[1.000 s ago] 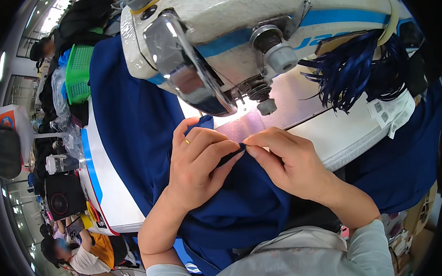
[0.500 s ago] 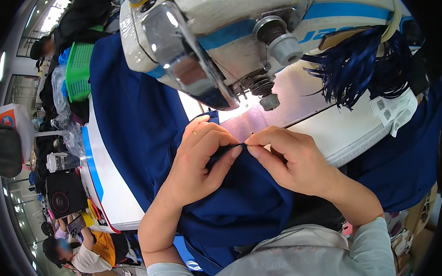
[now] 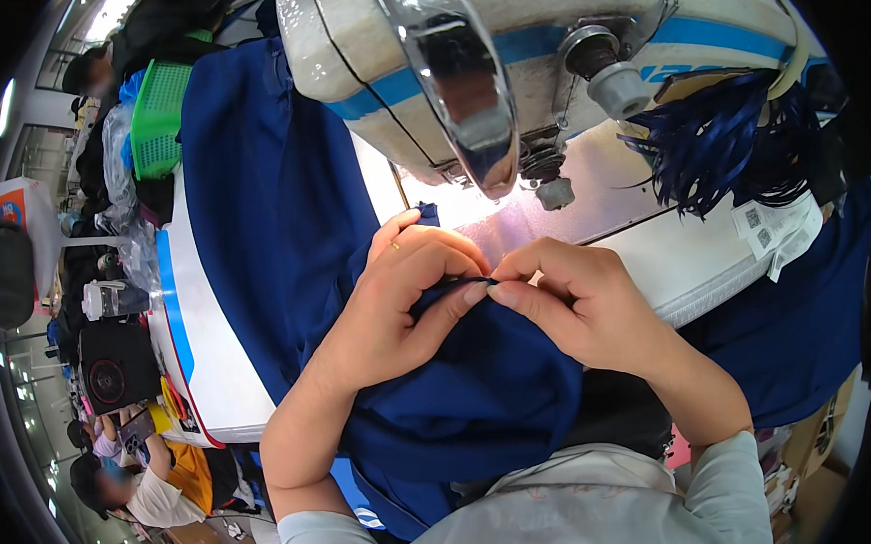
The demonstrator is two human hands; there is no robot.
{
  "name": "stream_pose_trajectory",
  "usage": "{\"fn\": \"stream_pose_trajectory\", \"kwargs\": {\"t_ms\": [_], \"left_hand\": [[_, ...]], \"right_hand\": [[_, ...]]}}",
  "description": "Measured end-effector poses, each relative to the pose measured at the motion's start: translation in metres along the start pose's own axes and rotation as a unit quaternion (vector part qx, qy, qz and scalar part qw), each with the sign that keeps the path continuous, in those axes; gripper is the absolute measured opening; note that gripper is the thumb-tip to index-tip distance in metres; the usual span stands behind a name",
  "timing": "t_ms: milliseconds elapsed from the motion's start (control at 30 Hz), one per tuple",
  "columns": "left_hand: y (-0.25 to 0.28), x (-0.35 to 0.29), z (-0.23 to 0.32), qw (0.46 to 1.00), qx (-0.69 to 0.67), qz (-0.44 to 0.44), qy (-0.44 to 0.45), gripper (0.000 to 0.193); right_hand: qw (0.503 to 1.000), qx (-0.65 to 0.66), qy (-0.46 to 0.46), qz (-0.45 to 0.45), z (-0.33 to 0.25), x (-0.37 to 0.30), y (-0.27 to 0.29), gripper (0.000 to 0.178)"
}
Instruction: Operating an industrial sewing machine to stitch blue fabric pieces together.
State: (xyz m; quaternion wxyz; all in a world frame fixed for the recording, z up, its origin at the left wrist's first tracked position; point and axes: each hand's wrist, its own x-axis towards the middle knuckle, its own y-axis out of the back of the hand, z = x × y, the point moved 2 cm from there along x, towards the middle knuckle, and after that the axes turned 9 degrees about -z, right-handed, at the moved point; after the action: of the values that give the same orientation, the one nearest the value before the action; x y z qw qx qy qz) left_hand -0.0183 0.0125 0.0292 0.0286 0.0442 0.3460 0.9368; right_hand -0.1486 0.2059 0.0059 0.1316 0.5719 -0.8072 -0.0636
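A large piece of navy blue fabric point(image 3: 274, 165) drapes across the white sewing table point(image 3: 221, 330) and down over my lap. My left hand point(image 3: 405, 290) pinches a folded edge of it between thumb and fingers, with more cloth bunched under the palm. Right beside it, my right hand point(image 3: 572, 299) grips the same edge, thumb against forefinger, so the fingertips of both hands nearly meet. Just beyond them stands a white and blue sewing machine point(image 3: 486, 58), its lamp lighting the metal bed point(image 3: 587, 191). The fingertips hide the pinched spot itself.
Dark blue strips point(image 3: 728, 145) hang from the machine at the right, by white paper labels point(image 3: 778, 226). More navy cloth point(image 3: 777, 339) hangs off the right edge. At the left are a green basket point(image 3: 158, 120) and a clear bottle point(image 3: 114, 299). Other people point(image 3: 149, 484) sit beyond.
My hands keep their pinch on the fabric edge and appear shifted slightly right. The whole view has turned a little, so the machine sits higher and further right.
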Motion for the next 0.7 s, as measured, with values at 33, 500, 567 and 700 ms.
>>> {"fn": "stream_pose_trajectory", "kwargs": {"t_ms": [33, 500, 567, 700], "left_hand": [[-0.001, 0.001, 0.001, 1.0, -0.028, 0.004, 0.009, 0.011], [0.001, 0.005, -0.007, 0.998, -0.051, -0.025, 0.031, 0.007], [0.005, 0.014, -0.012, 1.0, 0.007, -0.021, -0.005, 0.007], [0.014, 0.034, -0.021, 0.995, 0.058, -0.026, 0.076, 0.01]], "right_hand": [[1.0, 0.008, -0.023, -0.017, -0.001, 0.001, 0.001, 0.01], [0.999, -0.017, -0.046, -0.006, 0.001, 0.006, 0.002, 0.009], [0.996, -0.074, -0.041, 0.001, 0.003, 0.009, 0.005, 0.012], [0.94, -0.34, -0.009, 0.012, 0.009, 0.015, 0.008, 0.025]]}}
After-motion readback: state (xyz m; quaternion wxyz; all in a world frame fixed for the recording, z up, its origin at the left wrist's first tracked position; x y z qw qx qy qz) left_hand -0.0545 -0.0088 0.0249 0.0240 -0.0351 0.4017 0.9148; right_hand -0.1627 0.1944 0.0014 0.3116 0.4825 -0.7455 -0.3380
